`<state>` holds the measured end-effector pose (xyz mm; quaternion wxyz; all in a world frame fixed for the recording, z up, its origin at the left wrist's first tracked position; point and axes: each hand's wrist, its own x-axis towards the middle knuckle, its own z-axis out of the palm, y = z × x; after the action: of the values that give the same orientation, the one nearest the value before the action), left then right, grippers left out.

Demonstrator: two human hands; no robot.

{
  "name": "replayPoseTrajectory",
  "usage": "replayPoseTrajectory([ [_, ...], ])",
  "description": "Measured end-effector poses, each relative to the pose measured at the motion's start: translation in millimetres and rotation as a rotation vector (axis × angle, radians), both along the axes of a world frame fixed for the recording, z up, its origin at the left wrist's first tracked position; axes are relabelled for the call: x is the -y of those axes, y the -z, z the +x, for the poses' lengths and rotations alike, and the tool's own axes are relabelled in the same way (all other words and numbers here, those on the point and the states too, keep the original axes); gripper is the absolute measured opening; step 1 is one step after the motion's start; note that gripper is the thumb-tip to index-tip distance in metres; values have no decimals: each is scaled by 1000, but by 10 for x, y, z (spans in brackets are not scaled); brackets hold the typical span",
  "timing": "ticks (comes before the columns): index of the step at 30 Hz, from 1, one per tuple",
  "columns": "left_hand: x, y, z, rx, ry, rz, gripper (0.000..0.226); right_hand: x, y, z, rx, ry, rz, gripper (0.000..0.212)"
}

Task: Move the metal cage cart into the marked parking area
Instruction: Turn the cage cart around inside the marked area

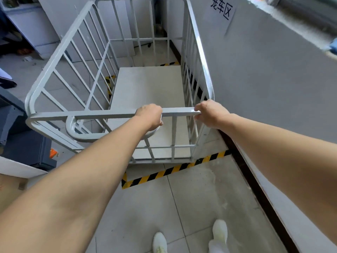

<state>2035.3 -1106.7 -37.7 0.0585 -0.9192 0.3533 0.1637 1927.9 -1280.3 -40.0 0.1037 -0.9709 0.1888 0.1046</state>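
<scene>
Beside the wall [264,70], cage cart [145,92] points lengthwise away, both hands gripping.

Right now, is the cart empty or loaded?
Empty. The cart shows only its bare pale floor panel between the bars; nothing lies on it.

Cage cart [113,73] wheels hidden under base; hazard tape [175,169] partly covered; shoes [219,232] cut off at btm edge.
</scene>
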Motion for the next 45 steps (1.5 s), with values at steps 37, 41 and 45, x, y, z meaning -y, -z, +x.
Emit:
replayPoseTrajectory([
  [37, 1737, 167, 37, -307, -469, 156, 51, 2122, 280, 1199, -237, -881, -258, 39],
  [41, 1787, 219, -43, -303, -605, 172, 46, 2265, 299, 1398, -239, -992, -289, 41],
  [45, 1838, 257, -110, -253, -663, 162, 44, 2300, 372, 1507, -269, -1049, -323, 38],
])
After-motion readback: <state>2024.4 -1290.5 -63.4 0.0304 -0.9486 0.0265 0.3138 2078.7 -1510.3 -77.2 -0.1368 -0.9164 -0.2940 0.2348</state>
